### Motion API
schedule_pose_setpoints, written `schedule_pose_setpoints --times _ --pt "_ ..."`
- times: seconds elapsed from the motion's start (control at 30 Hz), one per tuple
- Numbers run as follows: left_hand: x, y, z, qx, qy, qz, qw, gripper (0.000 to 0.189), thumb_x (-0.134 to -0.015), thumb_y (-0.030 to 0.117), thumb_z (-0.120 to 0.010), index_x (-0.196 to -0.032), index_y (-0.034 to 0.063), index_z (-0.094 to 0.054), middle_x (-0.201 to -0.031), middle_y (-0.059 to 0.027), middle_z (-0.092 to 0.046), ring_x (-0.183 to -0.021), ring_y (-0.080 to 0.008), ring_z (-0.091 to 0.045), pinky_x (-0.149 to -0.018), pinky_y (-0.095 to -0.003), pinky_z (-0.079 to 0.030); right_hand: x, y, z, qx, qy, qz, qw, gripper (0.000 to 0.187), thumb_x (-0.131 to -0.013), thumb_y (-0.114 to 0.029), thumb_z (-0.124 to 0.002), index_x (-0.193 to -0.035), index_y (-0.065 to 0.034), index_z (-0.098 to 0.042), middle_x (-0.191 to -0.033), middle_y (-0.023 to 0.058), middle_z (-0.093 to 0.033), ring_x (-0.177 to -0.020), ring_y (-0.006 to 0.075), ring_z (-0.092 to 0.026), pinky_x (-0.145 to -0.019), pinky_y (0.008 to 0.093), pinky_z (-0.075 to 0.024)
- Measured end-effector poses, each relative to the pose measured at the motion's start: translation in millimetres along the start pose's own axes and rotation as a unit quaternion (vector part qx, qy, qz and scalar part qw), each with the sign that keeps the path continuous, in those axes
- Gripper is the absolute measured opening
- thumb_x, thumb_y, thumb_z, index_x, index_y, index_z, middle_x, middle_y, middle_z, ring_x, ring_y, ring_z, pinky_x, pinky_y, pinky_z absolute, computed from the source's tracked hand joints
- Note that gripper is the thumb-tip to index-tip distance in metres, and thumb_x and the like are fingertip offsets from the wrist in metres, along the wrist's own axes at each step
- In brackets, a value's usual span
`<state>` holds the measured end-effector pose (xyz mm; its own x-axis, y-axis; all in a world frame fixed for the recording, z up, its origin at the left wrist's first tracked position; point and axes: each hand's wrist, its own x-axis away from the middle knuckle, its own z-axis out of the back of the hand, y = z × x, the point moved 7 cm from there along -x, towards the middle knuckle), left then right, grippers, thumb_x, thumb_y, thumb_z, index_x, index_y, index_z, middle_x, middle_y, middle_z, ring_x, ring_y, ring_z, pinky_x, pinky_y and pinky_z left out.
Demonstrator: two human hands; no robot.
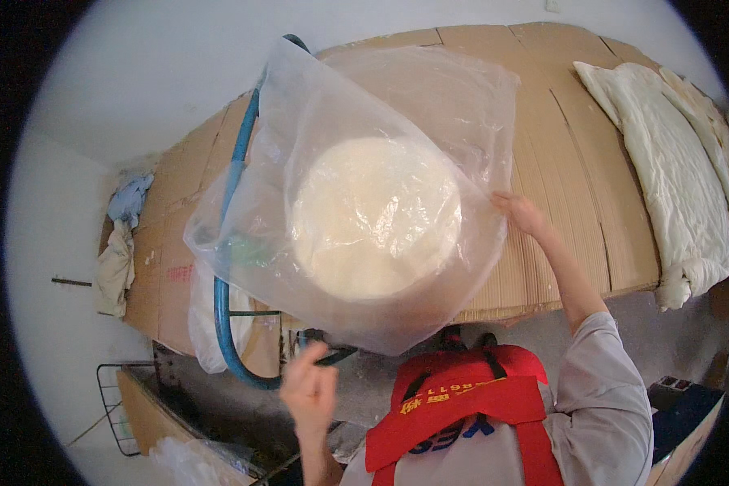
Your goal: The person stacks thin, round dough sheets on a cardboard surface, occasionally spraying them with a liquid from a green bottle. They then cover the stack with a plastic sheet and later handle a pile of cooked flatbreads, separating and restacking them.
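Observation:
A large sheet of clear plastic film [352,316] lies over a round, pale, cream-coloured mass [376,219], whose material I cannot tell through the film. My right hand [519,212] pinches the film's edge to the right of the mass. My left hand [310,389] is raised below the film's lower edge, near a blue metal tube frame [222,304]; it is blurred, its fingers partly curled, and it appears to hold nothing. The film drapes over part of the blue tube. What supports the round mass is hidden.
Cardboard [559,182] covers the surface beneath. A folded white cloth [674,176] lies at the right, crumpled cloths [118,243] at the far left. Below left stand a black wire rack [112,419] and crumpled clear plastic [200,462]. A wall [188,61] rises behind.

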<state>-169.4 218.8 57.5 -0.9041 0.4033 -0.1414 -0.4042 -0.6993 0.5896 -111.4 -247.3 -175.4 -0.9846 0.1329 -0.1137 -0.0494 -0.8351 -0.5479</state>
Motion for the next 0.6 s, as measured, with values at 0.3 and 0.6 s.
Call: schedule_pose_setpoints --times 0.3,0.6 --pt "-175.6 -123.3 -37.6 -0.280 0.011 -0.009 0.960 0.063 -0.083 0.023 -0.052 -0.134 0.0005 -0.023 -0.136 -0.0243 -0.026 -0.126 -0.0414 -0.022 -0.103 -0.0502 -0.018 -42.8 -71.9 62.0 0.189 0.106 -0.045 0.975 0.054 -0.077 -0.002 -0.050 -0.128 -0.0134 -0.039 -0.134 0.0095 -0.036 -0.120 0.0294 -0.039 -0.096 0.0373 -0.0370" --pt "-113.1 -288.8 -148.3 0.473 0.043 0.239 0.847 0.070 -0.089 0.053 -0.033 -0.134 -0.0003 -0.026 -0.135 -0.0129 -0.033 -0.123 -0.0272 -0.032 -0.101 -0.0336 -0.024 -44.7 -20.8 -62.9 0.231 0.017 -0.152 0.961 0.051 -0.085 -0.011 -0.046 -0.133 -0.0164 -0.031 -0.141 0.0042 -0.024 -0.131 0.0268 -0.020 -0.105 0.0477 -0.0209"
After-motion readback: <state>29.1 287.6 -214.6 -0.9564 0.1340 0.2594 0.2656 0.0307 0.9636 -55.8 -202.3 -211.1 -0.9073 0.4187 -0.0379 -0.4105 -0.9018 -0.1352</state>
